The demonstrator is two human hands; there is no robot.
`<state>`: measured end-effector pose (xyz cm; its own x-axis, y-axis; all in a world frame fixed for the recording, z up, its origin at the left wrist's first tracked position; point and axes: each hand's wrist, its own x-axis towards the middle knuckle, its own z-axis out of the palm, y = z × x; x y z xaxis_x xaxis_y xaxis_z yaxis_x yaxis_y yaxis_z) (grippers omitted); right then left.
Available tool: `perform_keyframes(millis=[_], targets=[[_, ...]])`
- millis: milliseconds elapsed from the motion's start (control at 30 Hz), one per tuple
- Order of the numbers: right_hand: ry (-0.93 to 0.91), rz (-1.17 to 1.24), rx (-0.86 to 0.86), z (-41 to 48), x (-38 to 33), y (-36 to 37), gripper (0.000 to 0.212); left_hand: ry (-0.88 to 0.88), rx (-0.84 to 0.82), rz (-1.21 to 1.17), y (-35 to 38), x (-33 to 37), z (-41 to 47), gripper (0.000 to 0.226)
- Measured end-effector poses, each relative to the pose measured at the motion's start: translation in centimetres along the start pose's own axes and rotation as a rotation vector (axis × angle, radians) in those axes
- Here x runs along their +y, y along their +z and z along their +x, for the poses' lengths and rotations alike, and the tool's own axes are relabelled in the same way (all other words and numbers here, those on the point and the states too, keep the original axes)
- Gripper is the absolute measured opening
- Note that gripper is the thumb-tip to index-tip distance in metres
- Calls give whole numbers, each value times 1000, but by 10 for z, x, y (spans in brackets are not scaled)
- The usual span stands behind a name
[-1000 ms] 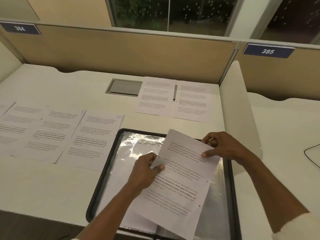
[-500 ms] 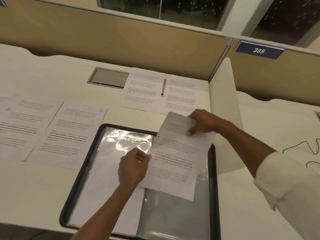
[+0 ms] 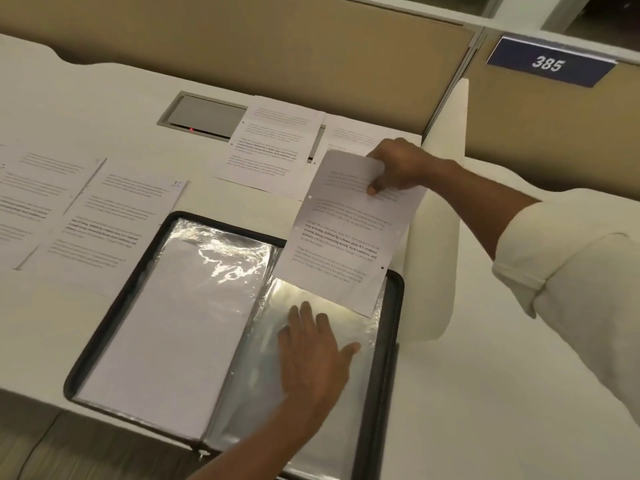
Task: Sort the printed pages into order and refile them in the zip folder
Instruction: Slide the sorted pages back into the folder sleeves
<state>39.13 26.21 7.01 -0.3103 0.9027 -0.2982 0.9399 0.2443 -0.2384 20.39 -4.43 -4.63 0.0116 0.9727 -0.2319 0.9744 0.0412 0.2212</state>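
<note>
We faced a tan partition [image 3: 242, 39] behind our white desk [image 3: 104, 105]. A blue plate [image 3: 550, 62] beside it read 385.

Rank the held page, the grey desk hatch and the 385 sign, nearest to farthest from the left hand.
1. The held page, just beyond the left hand.
2. The grey desk hatch, farther back, leftward.
3. The 385 sign, on the far right partition.

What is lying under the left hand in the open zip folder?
The left hand rests flat on a clear plastic sleeve in the zip folder's right half. No page shows through it there; what the palm itself covers cannot be seen.
</note>
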Motion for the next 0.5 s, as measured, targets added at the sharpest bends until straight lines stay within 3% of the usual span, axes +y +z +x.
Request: perform_keyframes(millis=[133,233,500], targets=[[-49,-1,-6,9,16,-19,44,6,-62,40,22,38,13,115],[-68,6,-22,14,23,-31,42,-29,-29,52,31,51,21,122],[-57,33,-32,24,38,-39,43,-53,-27,2,29,54,17,76]])
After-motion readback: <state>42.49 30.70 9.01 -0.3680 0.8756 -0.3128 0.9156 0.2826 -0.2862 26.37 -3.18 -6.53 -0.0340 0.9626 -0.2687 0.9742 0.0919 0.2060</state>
